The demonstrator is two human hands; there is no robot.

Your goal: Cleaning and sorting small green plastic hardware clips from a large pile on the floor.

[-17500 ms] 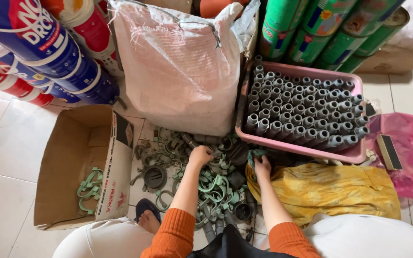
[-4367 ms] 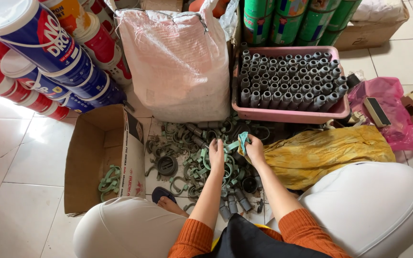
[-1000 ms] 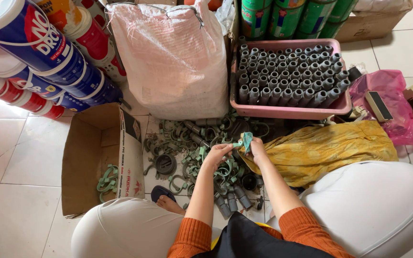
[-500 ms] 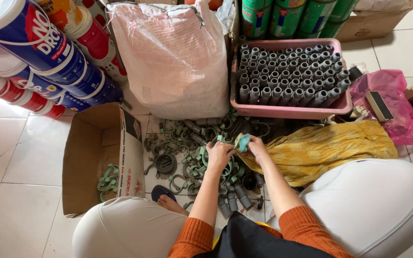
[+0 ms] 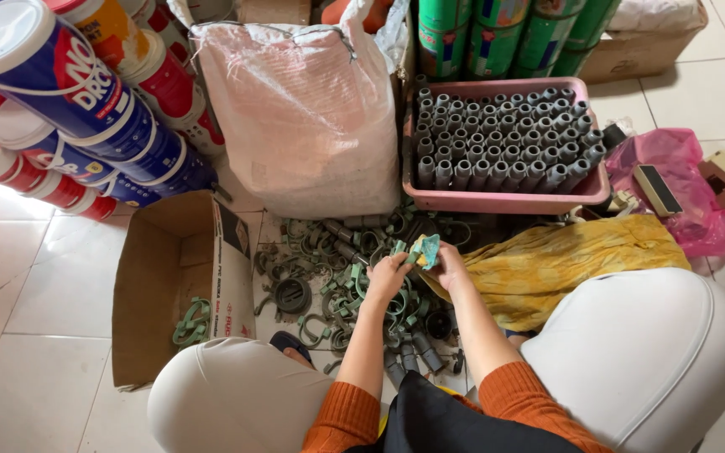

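Note:
I sit on the floor over a heap of green pipe clamps (image 5: pixel 333 281) mixed with grey fittings. My left hand (image 5: pixel 388 275) and my right hand (image 5: pixel 451 267) meet above the heap, both gripping a small green clamp piece (image 5: pixel 424 249) between the fingertips. Orange sleeves cover both forearms. Behind the hands stands a pink tray (image 5: pixel 505 200) packed with upright grey pipe fittings (image 5: pixel 497 138).
An open cardboard box (image 5: pixel 182 285) on the left holds a few green clamps. A full white sack (image 5: pixel 308 109) stands behind the heap. Stacked paint buckets (image 5: pixel 60 101) lie at far left, green rolls (image 5: pixel 497 38) at the back, a yellow bag (image 5: pixel 564 260) and a pink bag (image 5: pixel 681 193) on the right.
Both hands have stayed over the heap, lifting slightly and turning the small green piece between the fingers. Nothing else has moved.

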